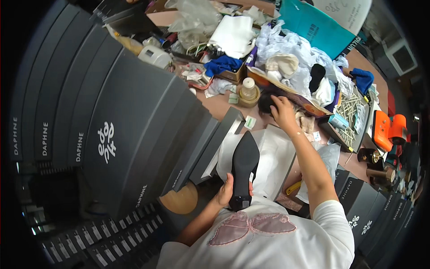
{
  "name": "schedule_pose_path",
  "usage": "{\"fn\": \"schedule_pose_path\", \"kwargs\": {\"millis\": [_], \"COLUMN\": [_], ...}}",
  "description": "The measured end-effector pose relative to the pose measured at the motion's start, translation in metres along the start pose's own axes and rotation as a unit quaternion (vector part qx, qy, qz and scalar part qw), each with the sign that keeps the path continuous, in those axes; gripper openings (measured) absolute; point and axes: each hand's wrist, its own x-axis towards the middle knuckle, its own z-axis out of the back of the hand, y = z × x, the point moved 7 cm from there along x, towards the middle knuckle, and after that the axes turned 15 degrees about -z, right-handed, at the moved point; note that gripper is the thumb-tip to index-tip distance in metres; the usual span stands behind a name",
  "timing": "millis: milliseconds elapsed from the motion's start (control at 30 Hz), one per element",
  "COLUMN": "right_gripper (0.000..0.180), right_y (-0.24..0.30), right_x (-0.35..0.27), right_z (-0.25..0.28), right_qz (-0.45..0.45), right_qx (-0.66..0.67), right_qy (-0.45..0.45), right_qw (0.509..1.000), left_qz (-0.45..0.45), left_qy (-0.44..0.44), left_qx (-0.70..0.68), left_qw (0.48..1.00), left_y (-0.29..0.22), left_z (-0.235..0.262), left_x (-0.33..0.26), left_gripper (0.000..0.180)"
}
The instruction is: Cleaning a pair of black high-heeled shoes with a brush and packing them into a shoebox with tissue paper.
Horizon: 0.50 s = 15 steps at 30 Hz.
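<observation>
My left hand [225, 192] grips a black pointed shoe [243, 167] by its heel end, sole up, toe pointing away from me. The shoe hangs over an open grey shoebox [229, 126] lined with white tissue paper [275, 154]. My right hand [283, 112] reaches forward across the table and rests on a dark rounded object [267, 103] next to a shallow cardboard tray [293, 96]. Whether the fingers close on that object cannot be told.
Tall stacks of dark grey shoeboxes [130, 116] fill the left; more boxes [365, 210] stand at the lower right. The table holds crumpled white paper [286, 47], a tape roll with a small bottle [248, 93], a tray of small sticks [351, 116], an orange tool [389, 130] and a teal bag [316, 24].
</observation>
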Motion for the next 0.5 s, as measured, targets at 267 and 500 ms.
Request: {"fn": "schedule_pose_path", "kwargs": {"millis": [267,500], "right_gripper": [0.035,0.033], "right_y": [0.137,0.139], "right_x": [-0.220,-0.217], "right_z": [0.087,0.082], "right_qz": [0.097,0.056], "right_qx": [0.206,0.140], "right_qy": [0.278,0.047], "right_qw": [0.933,0.987], "left_qz": [0.005,0.027], "left_qy": [-0.057,0.025], "left_qx": [-0.043,0.021], "left_qw": [0.997,0.999], "left_y": [0.010,0.009], "left_z": [-0.005,-0.038], "left_x": [0.014,0.002], "left_gripper": [0.101,0.097]}}
